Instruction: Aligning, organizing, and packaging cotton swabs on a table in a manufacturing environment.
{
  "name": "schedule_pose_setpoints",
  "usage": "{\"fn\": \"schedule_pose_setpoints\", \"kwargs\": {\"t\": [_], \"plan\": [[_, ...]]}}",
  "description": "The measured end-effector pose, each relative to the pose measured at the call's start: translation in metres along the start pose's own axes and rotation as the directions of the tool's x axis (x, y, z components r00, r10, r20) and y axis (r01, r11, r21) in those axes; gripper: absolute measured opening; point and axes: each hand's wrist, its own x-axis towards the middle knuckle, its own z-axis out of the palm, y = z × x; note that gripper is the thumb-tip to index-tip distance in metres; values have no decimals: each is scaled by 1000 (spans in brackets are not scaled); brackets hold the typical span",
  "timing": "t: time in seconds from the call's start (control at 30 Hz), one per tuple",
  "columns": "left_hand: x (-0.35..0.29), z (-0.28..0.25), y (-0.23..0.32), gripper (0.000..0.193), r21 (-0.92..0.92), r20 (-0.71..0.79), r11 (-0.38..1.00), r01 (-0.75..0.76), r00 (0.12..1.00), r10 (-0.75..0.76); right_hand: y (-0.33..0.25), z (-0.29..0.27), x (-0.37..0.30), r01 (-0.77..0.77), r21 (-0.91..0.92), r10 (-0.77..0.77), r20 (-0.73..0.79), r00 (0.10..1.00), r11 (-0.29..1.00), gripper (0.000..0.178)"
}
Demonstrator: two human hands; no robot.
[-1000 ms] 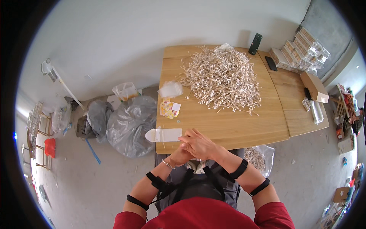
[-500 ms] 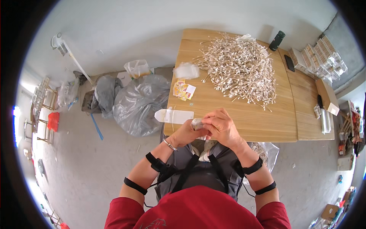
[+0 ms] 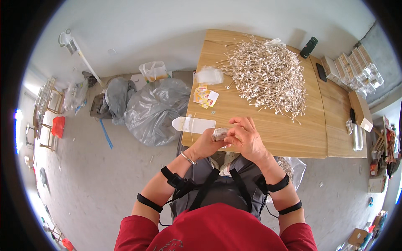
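My left hand (image 3: 204, 144) is wrapped around a small bundle of cotton swabs (image 3: 220, 134), held over the table's near edge with its round end up. My right hand (image 3: 249, 142) is closed at the bundle's right side, its thumb and bent fingers touching it while the upper fingers stand raised. A white card strip with a pointed left end (image 3: 197, 125) lies just left of my hands, with a few loose swabs across it. Farther back on the table spreads a large heap of loose cotton swabs (image 3: 270, 77).
Left of the heap lie clear plastic bags (image 3: 209, 75) and yellow-and-white printed cards (image 3: 204, 97). A dark bottle (image 3: 309, 47), a phone (image 3: 321, 72), stacked clear packs (image 3: 356, 67) and a cardboard box (image 3: 361, 109) stand right. A big grey plastic bag (image 3: 157, 113) sits on the floor.
The fingers of my right hand have lifted and spread a little, showing more of the bundle's end. My left hand keeps its hold. The whole view has shifted slightly.
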Motion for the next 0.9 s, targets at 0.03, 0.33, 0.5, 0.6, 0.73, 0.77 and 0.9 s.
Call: {"fn": "schedule_pose_setpoints", "kwargs": {"t": [0.03,0.33,0.5,0.6,0.73,0.77,0.9], "plan": [[0,-2,-2,14,34,32,999,-2,1000,1,1,-2,1,1,0,-1,2,1000,1000,16],[0,-5,1,20,156,26,988,3,1000,-7,-2,-17,11,-10,85,4,68,998,996,15],[0,-7,10,20,139,54,990,-37,998,30,6,-14,3,-25,132,14,84,996,991,18],[0,-8,6,19,134,64,991,-30,998,22,5,-12,2,-282,424,296,34,955,861,27],[1,-8,7,22,63,104,996,-68,993,61,15,-6,-8,-355,444,290,210,934,823,31],[2,-7,10,22,61,108,996,-68,992,61,16,-2,-10,-375,533,310,210,927,759,27],[5,-3,11,23,68,162,998,-18,987,7,15,1,-11,-480,625,444,229,866,615,10]]}}
